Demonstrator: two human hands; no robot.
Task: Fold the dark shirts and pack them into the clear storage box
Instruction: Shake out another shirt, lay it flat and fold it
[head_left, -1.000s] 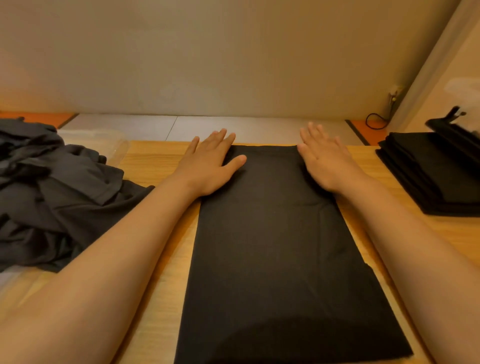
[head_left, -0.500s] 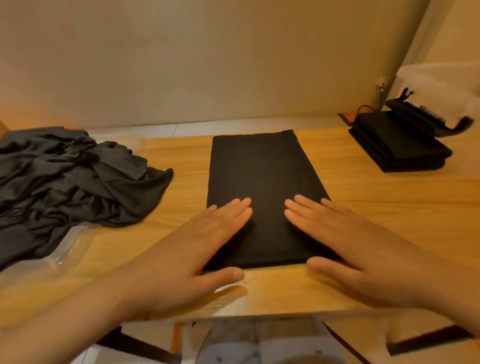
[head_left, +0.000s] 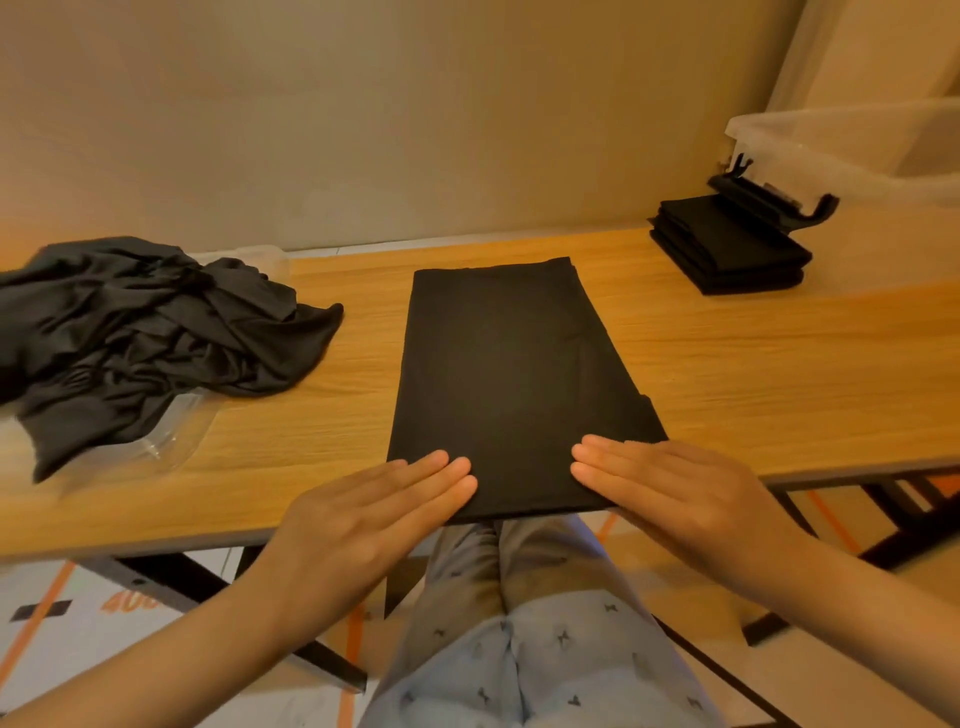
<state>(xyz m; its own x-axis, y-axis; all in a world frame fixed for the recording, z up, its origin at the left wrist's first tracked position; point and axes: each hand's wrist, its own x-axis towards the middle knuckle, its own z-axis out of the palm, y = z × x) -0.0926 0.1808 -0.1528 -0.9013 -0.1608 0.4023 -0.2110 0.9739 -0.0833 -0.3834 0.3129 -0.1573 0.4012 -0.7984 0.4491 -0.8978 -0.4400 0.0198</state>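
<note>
One crumpled heap (head_left: 156, 332), one folded stack (head_left: 727, 249), seemingly shirts.

forearms (head_left: 156, 670): bare | trousers (head_left: 550, 660): pale blue-grey | print: small dark motifs, possibly bows

A folded shirt (head_left: 509, 364) is lying lengthwise at the middle of the tabletop (head_left: 779, 374), its near end reaching the front edge. The left hand (head_left: 363, 514) and the right hand (head_left: 691, 493) are resting flat on that near end, one at each corner. A heap of unfolded shirts (head_left: 140, 332) is sitting at the left of the tabletop, partly on a plastic wrapper (head_left: 171, 431), apart from the folded shirt. A stack of folded shirts (head_left: 727, 244) is sitting at the back right. A storage box (head_left: 857, 150) is standing just behind and to the right of that stack. A wall (head_left: 363, 130) is running behind the tabletop. The person's legs (head_left: 519, 623) are showing below the front edge.
</note>
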